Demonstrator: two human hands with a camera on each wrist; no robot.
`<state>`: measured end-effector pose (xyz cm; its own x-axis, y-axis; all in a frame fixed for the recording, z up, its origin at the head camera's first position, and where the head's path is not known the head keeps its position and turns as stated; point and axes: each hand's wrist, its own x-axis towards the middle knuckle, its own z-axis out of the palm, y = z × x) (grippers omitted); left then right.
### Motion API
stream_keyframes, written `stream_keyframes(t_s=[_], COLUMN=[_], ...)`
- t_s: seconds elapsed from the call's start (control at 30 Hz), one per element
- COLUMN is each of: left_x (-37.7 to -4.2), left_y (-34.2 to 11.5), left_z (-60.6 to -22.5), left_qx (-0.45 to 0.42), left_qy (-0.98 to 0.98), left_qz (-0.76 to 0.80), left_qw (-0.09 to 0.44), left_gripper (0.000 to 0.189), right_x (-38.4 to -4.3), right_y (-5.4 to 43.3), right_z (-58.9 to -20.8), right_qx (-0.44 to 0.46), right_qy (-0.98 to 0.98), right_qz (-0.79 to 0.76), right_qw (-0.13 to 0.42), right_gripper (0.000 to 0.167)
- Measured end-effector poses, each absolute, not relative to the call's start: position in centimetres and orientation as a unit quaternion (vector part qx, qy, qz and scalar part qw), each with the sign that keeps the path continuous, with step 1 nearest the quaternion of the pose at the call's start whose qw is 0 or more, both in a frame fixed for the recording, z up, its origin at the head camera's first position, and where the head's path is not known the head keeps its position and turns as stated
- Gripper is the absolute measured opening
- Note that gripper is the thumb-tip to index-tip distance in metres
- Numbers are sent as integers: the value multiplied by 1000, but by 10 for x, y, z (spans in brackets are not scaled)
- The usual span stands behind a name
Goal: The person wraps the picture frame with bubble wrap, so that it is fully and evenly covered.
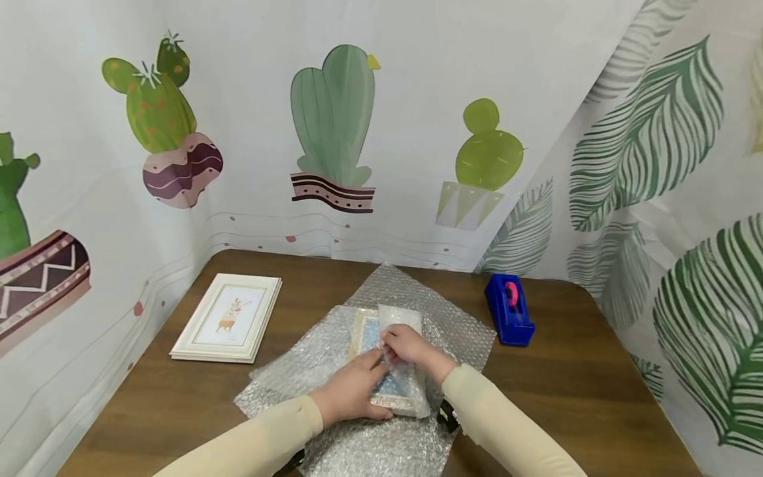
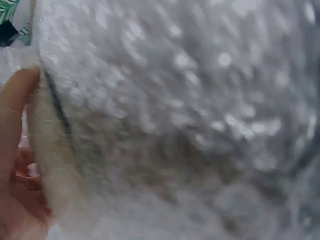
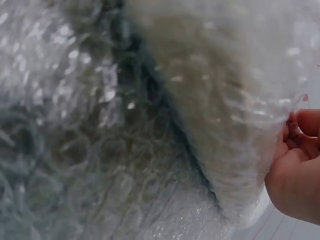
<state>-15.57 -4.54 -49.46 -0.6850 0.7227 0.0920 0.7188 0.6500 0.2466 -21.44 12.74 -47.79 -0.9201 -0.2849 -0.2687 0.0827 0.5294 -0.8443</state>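
A picture frame (image 1: 369, 328) with a pale border and blue picture lies partly covered by bubble wrap (image 1: 310, 358) near the table's middle. My left hand (image 1: 352, 391) rests on it, fingers reaching over the face and thumb along the near edge. In the left wrist view, a digit of the left hand (image 2: 17, 110) touches the wrapped side. My right hand (image 1: 411, 344) pinches a folded-over flap of bubble wrap above the frame. The right wrist view shows the right hand (image 3: 297, 160) with fingertips gathered on the wrap's edge (image 3: 280, 120).
A white picture frame (image 1: 229, 317) with a potted-plant print lies at the left. A blue tape dispenser (image 1: 509, 311) with a pink core stands at the right on the brown wooden table (image 1: 572, 371). Printed cloth (image 1: 405, 132) hangs behind and along the sides.
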Motion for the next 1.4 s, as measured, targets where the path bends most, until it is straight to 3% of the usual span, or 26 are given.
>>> stream_keyframes(t_s=[0.17, 0.3, 0.4, 0.57, 0.73, 0.93, 1.0, 1.13, 1.27, 1.4], left_x=[-152, -151, -152, -152, -152, -153, -154, -153, -153, -153], left_y=[-48, -54, -55, -57, -57, -56, -56, -57, -57, -57], left_z=[-492, -492, -491, -490, -492, -489, -488, -487, -487, -484], left_qx=[416, 419, 426, 416, 401, 403, 403, 402, 409, 405], left_qy=[899, 896, 897, 905, 910, 910, 910, 910, 907, 908], left_qz=[122, 107, 77, 81, 106, 102, 97, 96, 100, 106], left_qw=[-72, -96, -89, -20, 0, -2, 3, 7, 10, 26], left_gripper=[79, 88, 83, 70, 62, 56, 56, 57, 59, 61], right_x=[-216, -218, -219, -215, -206, -197, -195, -191, -187, -186], right_y=[129, 134, 139, 147, 143, 148, 152, 152, 146, 143], right_z=[-471, -467, -468, -470, -467, -462, -465, -476, -485, -489], right_qx=[-64, -77, -87, -104, -87, -131, -160, -230, -256, -253], right_qy=[870, 840, 807, 781, 790, 906, 948, 965, 958, 960], right_qz=[-448, -483, -518, -545, -557, -399, -276, -115, -78, -69], right_qw=[194, 235, 271, 287, 243, 50, 14, 49, 100, 102], right_gripper=[37, 40, 40, 41, 39, 26, 35, 59, 58, 56])
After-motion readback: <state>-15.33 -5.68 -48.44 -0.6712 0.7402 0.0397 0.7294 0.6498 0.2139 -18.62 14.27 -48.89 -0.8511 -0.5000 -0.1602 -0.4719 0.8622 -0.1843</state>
